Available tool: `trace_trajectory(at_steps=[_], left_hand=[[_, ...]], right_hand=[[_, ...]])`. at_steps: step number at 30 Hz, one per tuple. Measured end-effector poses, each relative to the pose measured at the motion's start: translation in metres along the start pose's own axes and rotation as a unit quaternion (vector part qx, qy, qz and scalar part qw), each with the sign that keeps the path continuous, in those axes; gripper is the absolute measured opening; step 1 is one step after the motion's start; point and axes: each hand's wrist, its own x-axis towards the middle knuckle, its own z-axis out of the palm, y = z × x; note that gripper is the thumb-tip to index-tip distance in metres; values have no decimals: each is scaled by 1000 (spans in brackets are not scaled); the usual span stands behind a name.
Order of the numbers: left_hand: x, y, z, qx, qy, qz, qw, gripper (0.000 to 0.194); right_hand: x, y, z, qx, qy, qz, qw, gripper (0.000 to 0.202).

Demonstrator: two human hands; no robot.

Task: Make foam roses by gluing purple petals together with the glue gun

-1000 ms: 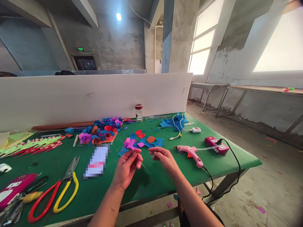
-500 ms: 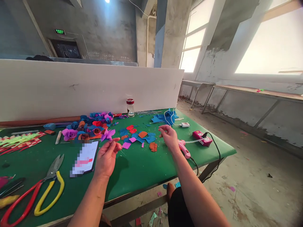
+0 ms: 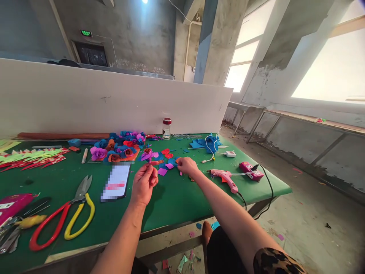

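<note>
My left hand is closed in a pinch below a small purple paper flower, holding it upright over the table. My right hand is down at the loose crepe-paper petals, its fingers curled together. A bit of orange paper shows at those fingertips; whether it is gripped is hidden. Between the hands lie blue pieces, red petals and a magenta square. Behind the left hand sits a heap of finished paper roses in purple, blue and orange.
A pink glue gun lies right of my right forearm, its cord leading past a magenta power box. A phone and red-and-yellow-handled shears lie to the left. A red-lidded jar stands by the white board.
My right hand has moved left and down from near the glue gun to the loose petals. The flower stays in my left hand. The view has swung slightly left.
</note>
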Motion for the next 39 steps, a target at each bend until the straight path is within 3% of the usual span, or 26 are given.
trace_trajectory(at_steps=[10,17,24,28,33,39], left_hand=[[0,-1,1,-8,-3,4,1000,22],[1,-4,2,0,-7,6,1000,24],[-1,-6,3,17,-15,-2,1000,26],[-1,-6,2,27,-21,-4,999,25],[-1,-6,3,37,-35,-5,999,25],[-3,-5,11,62,-1,-9,998,31]], right_hand=[[-8,16,-31,119,-46,-8,992,20],[3,41,-43,-14,-2,70,997,15],[9,60,-39,-76,-35,116,990,32],[10,62,-40,-26,-30,117,992,30],[5,63,-57,97,-6,113,989,26],[-21,34,-77,267,-54,56,960,15]])
